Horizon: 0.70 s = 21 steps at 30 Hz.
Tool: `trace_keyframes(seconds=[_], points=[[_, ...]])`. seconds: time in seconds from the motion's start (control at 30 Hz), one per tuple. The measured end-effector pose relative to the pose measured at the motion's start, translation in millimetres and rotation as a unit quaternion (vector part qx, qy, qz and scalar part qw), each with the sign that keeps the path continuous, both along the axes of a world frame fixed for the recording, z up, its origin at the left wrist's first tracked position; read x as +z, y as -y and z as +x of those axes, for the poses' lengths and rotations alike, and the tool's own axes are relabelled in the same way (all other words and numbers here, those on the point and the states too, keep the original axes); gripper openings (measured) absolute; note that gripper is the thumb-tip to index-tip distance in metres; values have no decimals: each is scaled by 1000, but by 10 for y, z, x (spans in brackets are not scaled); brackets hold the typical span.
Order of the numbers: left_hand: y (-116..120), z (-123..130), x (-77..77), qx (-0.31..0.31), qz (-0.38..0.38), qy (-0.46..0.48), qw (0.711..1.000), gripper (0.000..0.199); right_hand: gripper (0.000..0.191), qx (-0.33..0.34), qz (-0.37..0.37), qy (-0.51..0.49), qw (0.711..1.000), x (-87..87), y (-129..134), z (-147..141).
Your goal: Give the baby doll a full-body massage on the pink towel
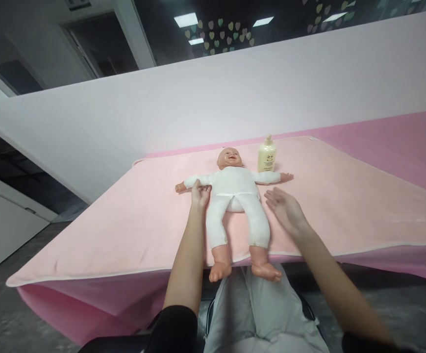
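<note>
A baby doll (235,181) with a white cloth body and bare plastic head, hands and feet lies on its back, feet towards me. My left hand (200,196) is at the doll's outstretched arm on the left side of the view, close to its trunk. A fingertip overlaps the white sleeve, and the thumb stands apart from the fingers; how firmly they touch is unclear. On the other side, my right hand (285,208) hovers beside the doll's hip, below its other arm. Its fingers are extended, slightly blurred, and hold nothing.
A pale yellow pump bottle (266,156) stands behind the doll's arm on the right. Under everything lies a light pink towel (154,215) over a darker pink cover (392,147). A white wall (213,103) rises behind the table. The doll's feet overhang the front edge, above my legs.
</note>
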State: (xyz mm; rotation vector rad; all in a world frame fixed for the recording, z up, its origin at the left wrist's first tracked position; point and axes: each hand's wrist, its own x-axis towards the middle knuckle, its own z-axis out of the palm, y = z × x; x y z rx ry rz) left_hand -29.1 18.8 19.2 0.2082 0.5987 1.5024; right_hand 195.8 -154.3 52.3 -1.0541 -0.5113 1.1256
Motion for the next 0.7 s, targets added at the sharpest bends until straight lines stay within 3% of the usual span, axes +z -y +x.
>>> trace_keyframes(seconds=[0.07, 0.17, 0.27, 0.33, 0.4, 0.7], points=[[3, -18, 6, 10, -3, 12, 1000, 11, 54, 25, 44, 173, 984, -227, 535, -187], [11, -39, 15, 13, -11, 8, 1000, 16, 70, -1, 60, 444, 894, -594, 1176, -467], [21, -55, 24, 10, -20, 4, 1000, 18, 75, -33, 60, 578, 813, -830, 1438, -606], [29, -67, 29, 5, -24, 7, 1000, 21, 73, -45, 66, 621, 779, -876, 1442, -597], [36, -82, 29, -2, -24, 12, 1000, 22, 72, -57, 75, 637, 765, -846, 1402, -542], [26, -129, 9, 4, -33, 31, 999, 28, 62, -113, 89, 630, 763, -646, 1471, -395]])
